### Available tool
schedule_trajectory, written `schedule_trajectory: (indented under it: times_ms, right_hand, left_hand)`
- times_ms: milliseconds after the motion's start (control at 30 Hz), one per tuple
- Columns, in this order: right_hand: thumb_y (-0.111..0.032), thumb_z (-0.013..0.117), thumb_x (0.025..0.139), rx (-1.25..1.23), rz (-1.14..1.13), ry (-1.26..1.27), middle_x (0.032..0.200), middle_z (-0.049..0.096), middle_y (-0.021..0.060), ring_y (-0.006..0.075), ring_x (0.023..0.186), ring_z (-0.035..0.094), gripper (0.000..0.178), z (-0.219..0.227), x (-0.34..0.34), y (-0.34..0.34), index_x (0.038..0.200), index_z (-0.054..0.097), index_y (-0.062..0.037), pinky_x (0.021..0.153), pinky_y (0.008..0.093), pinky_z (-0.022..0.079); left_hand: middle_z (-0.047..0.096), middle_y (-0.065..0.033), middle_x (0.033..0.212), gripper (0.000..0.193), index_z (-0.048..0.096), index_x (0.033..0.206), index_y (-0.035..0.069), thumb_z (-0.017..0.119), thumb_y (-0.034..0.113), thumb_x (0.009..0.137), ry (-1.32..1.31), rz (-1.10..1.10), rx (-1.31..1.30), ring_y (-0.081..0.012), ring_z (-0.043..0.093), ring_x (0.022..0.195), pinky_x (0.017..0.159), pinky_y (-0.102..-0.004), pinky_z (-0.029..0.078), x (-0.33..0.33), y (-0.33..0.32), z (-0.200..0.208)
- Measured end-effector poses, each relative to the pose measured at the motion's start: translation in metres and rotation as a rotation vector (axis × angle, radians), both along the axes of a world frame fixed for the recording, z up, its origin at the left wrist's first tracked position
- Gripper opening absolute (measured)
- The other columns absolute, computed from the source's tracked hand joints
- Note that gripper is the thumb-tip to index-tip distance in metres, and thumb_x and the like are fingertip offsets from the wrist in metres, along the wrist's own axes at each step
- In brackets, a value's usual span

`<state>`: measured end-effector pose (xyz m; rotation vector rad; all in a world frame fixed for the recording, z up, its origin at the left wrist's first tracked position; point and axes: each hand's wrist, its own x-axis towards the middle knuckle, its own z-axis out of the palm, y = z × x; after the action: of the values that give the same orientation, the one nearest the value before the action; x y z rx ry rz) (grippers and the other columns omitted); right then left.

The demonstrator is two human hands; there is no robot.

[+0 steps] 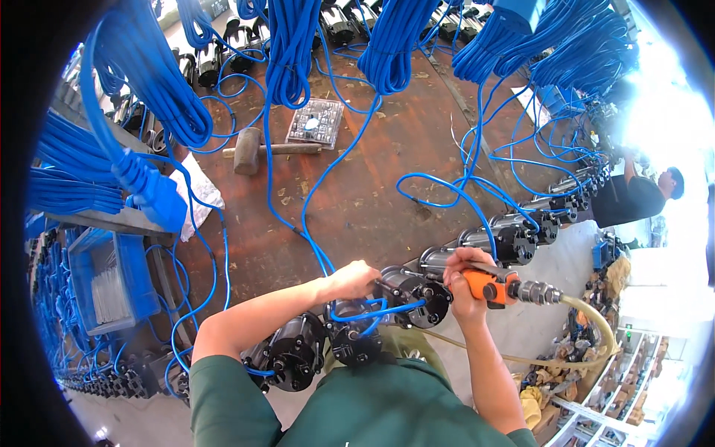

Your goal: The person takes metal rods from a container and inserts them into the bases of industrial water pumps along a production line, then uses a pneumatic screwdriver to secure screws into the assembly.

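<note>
My right hand (pixel 469 289) grips an orange air tool (pixel 485 287) with a metal coupling and a yellowish hose (pixel 607 328) running off to the right. The tool is beside the black end of a metal motor-like cylinder (pixel 417 294). My left hand (pixel 354 281) is closed at that cylinder's left side, its fingertips pinched; what they hold is too small to make out. Just below it, another black-ended cylinder (pixel 356 343) has a looped blue cable (pixel 372 311) at its end. A further cylinder (pixel 296 354) lies to the left.
More cylinders (pixel 514 242) line the table edge to the right. A wooden mallet (pixel 248 151) and a tray of small parts (pixel 316 123) lie on the brown table (pixel 365 201). Bundled blue cables (pixel 290 52) hang overhead. A blue bin (pixel 112 279) stands left; another person (pixel 629 197) is at right.
</note>
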<state>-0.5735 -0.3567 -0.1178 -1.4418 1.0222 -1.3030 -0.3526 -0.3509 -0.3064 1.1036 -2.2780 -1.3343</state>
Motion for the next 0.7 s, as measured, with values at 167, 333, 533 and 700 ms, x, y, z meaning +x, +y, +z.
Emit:
schedule_trajectory:
  times_ms: [167,333,533,700]
  right_hand:
    - [-0.001,0.062,0.084,-0.081,-0.027,-0.17,0.092,0.066,0.0145,0.0137,0.064,0.059,0.033,0.046,0.0,0.018,0.116,0.057,0.0043,0.06,0.0297,0.053]
    - [-0.003,0.068,0.083,-0.057,0.108,-0.255,0.084,0.063,0.0135,0.0163,0.062,0.061,0.03,0.08,0.001,0.062,0.112,0.061,0.0014,0.056,0.0311,0.054]
    - [0.005,0.064,0.076,-0.129,0.248,0.019,0.085,0.069,0.0154,0.0164,0.068,0.067,0.025,0.043,0.034,0.038,0.101,0.066,0.0045,0.062,0.028,0.056]
    - [0.004,0.065,0.07,-0.141,0.272,0.113,0.08,0.069,0.0097,0.0158,0.066,0.066,0.025,0.019,0.049,0.032,0.095,0.067,0.0011,0.062,0.0268,0.055]
  left_hand:
    - [0.071,-0.0184,0.083,0.017,0.074,0.096,0.004,0.07,0.012,0.082,0.065,-0.003,-0.243,-0.0387,0.068,0.077,0.072,-0.046,0.055,0.001,0.005,-0.012]
    - [0.069,-0.0178,0.082,0.011,0.072,0.088,0.004,0.069,0.014,0.084,0.23,0.106,-0.257,-0.0388,0.068,0.08,0.072,-0.0465,0.055,-0.005,0.01,-0.009]
    - [0.068,-0.0178,0.081,0.015,0.073,0.095,0.004,0.068,0.016,0.087,0.106,0.046,-0.289,-0.0392,0.067,0.078,0.07,-0.0463,0.054,-0.001,0.012,-0.018]
    - [0.069,-0.0202,0.081,0.019,0.072,0.085,0.004,0.069,0.022,0.077,0.193,0.015,-0.273,-0.0409,0.067,0.079,0.071,-0.0477,0.054,0.003,0.011,-0.003]
